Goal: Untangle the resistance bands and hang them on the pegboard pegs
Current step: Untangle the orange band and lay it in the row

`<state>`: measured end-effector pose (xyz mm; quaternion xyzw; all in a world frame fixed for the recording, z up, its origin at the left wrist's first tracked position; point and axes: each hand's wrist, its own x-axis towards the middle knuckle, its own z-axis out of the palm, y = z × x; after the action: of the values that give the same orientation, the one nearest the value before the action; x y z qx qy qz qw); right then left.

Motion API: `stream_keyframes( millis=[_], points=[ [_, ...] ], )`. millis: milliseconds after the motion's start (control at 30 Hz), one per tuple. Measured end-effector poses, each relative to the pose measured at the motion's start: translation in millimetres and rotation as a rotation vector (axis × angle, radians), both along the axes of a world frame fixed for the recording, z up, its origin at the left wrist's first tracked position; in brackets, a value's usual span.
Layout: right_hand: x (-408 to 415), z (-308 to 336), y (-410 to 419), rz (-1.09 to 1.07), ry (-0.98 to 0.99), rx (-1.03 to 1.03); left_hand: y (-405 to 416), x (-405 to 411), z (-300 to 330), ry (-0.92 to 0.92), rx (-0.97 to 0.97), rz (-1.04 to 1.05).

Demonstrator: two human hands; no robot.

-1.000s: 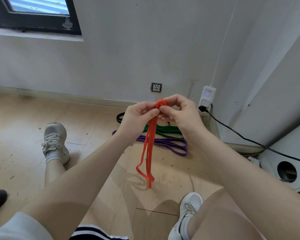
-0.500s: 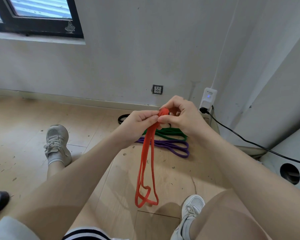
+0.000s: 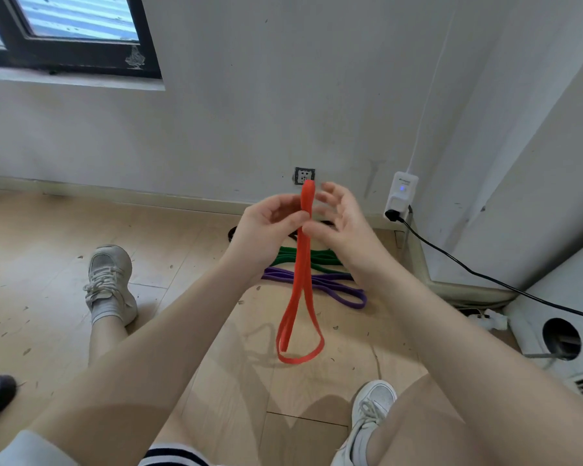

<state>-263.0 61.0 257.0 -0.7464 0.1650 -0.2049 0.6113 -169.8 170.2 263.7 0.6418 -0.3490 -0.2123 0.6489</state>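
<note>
Black band on floor beyond the L hand is mostly hidden behind both hands; only small bits show, shape can't be made out. Green band and purple band lie on floor below/behind the wrists, partly covered by forearms and by the red band; they run roughly side to side, purple nearer the person. Pegboard not visible anywhere.

Red band is off the floor, long axis near vertical: folded top sticks up just above the fingertips, strands drop between the wrists, bottom opens into a loop hanging below the hands, w/ one end curled at the loop's L side.

L hand: thumb and fingers pinch the red band near its top. R hand: thumb presses the band from the other side, other fingers spread and loosely bent; blurred, so a real grip can't be confirmed.

Wall socket sits right behind the band's top; white plug adapter w/ black cable is to the R of the R hand.
</note>
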Motion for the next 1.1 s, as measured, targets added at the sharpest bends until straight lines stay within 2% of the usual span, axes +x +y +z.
stream_keyframes(
  millis=[100,167,267,400,467,533,600,733,900,1000,1100],
  points=[
    [-5.8,-27.4,5.6,0.148,0.119,-0.196,-4.7,1.8,5.8,0.131,-0.050,-0.025],
    [-3.1,-34.0,8.7,0.095,0.101,-0.284,-6.1,4.9,9.9,0.143,-0.068,-0.020],
    [5.1,-34.2,6.3,-0.013,0.068,-0.308,-5.4,10.9,13.0,0.128,-0.044,0.036],
    [15.4,-43.8,3.6,-0.036,0.124,-0.460,-7.0,12.8,8.5,0.169,0.020,0.154],
    [18.1,-52.3,-1.5,-0.057,0.172,-0.555,-8.9,13.0,4.4,0.112,0.080,0.205],
    [16.4,-63.1,-12.8,-0.027,0.248,-0.603,-10.1,15.7,-2.9,-0.018,0.199,0.145],
    [8.1,-77.6,-28.9,0.054,0.345,-0.629,-13.8,18.6,-17.9,-0.087,0.316,0.043],
    [-15.0,-102.9,-70.2,0.119,0.619,-0.775,-31.1,15.3,-67.2,-0.048,0.462,-0.077],
    [5.3,-97.8,-108.2,0.288,0.742,-0.882,-55.5,37.0,-111.7,0.059,0.390,0.029],
    [30.5,-122.6,-110.4,0.393,0.804,-0.916,-51.4,66.3,-141.3,-0.084,0.490,0.019],
    [60.0,-185.6,-99.0,0.449,0.855,-0.910,-45.0,96.7,-194.1,-0.191,0.757,-0.100]
  ],
)
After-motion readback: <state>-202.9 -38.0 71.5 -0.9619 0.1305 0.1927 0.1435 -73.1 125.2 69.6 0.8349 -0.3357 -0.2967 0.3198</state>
